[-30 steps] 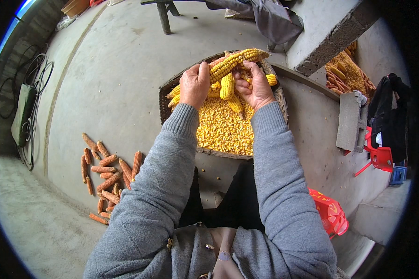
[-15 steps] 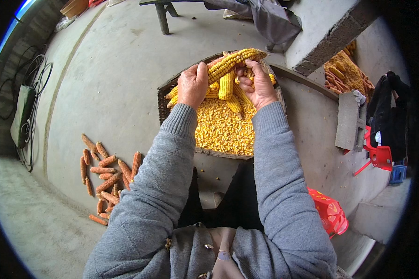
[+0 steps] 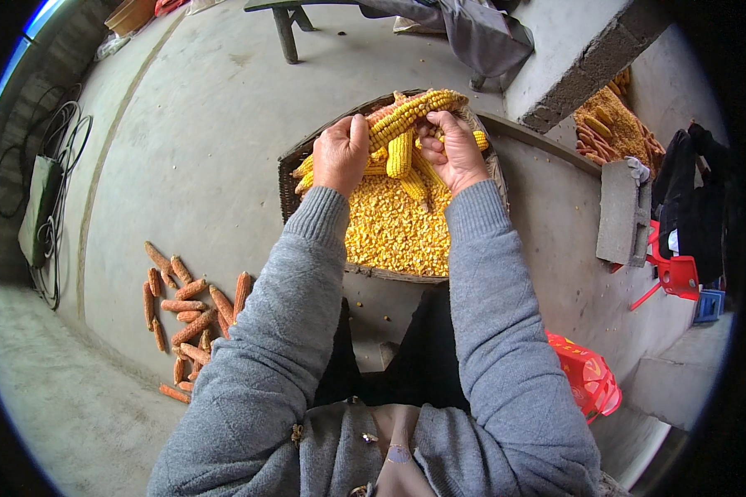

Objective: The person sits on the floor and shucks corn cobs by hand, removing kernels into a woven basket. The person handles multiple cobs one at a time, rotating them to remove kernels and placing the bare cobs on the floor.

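A yellow ear of corn (image 3: 413, 116), with a bared reddish patch along its upper left side, is held level over the far part of a woven basket (image 3: 288, 192). My left hand (image 3: 341, 155) is closed round the ear's left end. At its right part, my right hand (image 3: 456, 152) has curled fingers and a thumb pressed against the rows of kernels; the palm side is partly hidden. Beneath the hands, more whole ears (image 3: 399, 155) lie in the basket. Loose yellow kernels (image 3: 396, 232) fill its near part.
Bare reddish cobs (image 3: 195, 321) lie scattered on the floor at left. A cable coil (image 3: 55, 224) is by the left wall. A bench leg (image 3: 287, 37) stands at the far side. On the right are a concrete block (image 3: 619, 214), red chair (image 3: 676, 276), red bag (image 3: 584, 374) and corn pile (image 3: 612, 120).
The ear and my right fingers have shifted slightly, with the right thumb drawn a little back along the ear. My left hand keeps its grip in nearly the same place.
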`<action>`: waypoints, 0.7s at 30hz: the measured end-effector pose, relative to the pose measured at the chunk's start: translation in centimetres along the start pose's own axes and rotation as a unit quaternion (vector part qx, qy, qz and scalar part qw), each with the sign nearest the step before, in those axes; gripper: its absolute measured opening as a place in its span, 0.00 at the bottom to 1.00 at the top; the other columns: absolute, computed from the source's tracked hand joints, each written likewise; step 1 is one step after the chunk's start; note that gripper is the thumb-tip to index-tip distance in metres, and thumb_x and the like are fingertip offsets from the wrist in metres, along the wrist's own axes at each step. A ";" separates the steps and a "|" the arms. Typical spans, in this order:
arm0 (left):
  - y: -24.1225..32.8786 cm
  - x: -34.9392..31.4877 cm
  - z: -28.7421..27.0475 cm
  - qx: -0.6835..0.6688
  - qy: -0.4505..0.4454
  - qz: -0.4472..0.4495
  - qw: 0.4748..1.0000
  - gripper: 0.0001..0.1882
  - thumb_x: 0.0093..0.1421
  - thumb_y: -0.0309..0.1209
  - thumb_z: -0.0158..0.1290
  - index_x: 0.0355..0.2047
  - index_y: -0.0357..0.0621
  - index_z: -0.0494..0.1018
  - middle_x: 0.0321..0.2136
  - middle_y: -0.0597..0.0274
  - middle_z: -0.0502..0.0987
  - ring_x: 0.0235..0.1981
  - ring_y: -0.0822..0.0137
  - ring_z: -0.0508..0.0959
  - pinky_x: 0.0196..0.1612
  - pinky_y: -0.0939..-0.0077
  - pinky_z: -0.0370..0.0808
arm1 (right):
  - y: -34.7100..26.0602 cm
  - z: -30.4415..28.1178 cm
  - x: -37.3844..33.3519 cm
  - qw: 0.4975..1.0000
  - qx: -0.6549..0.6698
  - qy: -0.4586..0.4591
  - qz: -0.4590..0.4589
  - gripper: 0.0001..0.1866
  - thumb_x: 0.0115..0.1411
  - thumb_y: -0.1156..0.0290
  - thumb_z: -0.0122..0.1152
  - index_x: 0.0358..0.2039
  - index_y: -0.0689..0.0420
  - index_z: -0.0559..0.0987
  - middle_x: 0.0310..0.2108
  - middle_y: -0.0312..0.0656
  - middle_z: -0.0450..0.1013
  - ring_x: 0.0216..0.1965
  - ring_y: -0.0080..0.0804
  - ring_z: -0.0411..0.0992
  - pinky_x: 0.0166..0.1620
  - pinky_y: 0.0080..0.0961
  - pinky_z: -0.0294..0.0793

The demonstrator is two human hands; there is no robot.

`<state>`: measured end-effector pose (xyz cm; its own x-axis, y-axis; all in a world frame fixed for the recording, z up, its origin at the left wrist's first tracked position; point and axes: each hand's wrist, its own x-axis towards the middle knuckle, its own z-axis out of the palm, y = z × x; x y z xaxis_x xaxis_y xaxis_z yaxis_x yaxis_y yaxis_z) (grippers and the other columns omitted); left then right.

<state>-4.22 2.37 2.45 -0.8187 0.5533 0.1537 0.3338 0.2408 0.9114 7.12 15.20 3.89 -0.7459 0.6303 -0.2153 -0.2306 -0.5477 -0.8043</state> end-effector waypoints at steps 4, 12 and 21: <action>0.1 -0.1 0.1 -0.024 0.000 -0.019 1.000 0.21 0.56 0.43 0.40 0.24 0.34 0.70 0.15 0.47 0.70 0.18 0.58 0.72 0.28 0.66 0.69 | 0.4 -0.3 0.4 1.000 0.017 0.014 -0.007 0.03 0.51 0.72 0.52 0.26 0.57 0.69 0.21 0.39 0.66 0.14 0.15 0.56 0.13 0.10 0.51; 0.3 -0.1 -0.3 0.002 -0.010 0.005 1.000 0.22 0.56 0.43 0.40 0.24 0.32 0.70 0.15 0.49 0.71 0.19 0.62 0.72 0.28 0.68 0.69 | -0.4 -0.8 0.3 0.999 0.035 0.011 0.007 0.04 0.51 0.71 0.53 0.25 0.57 0.69 0.20 0.39 0.66 0.14 0.16 0.56 0.12 0.10 0.50; -0.2 0.3 -0.3 -0.049 -0.031 -0.045 0.997 0.22 0.56 0.43 0.40 0.24 0.32 0.70 0.15 0.48 0.71 0.19 0.59 0.72 0.28 0.67 0.69 | -0.9 -1.2 0.3 0.994 0.101 -0.032 0.020 0.06 0.51 0.71 0.51 0.30 0.57 0.68 0.22 0.39 0.66 0.14 0.15 0.55 0.12 0.10 0.50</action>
<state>-4.67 2.23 2.41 -0.8122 0.5813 0.0491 0.2105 0.2135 0.9540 7.90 16.53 3.89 -0.7933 0.5737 -0.2041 -0.3160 -0.6744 -0.6673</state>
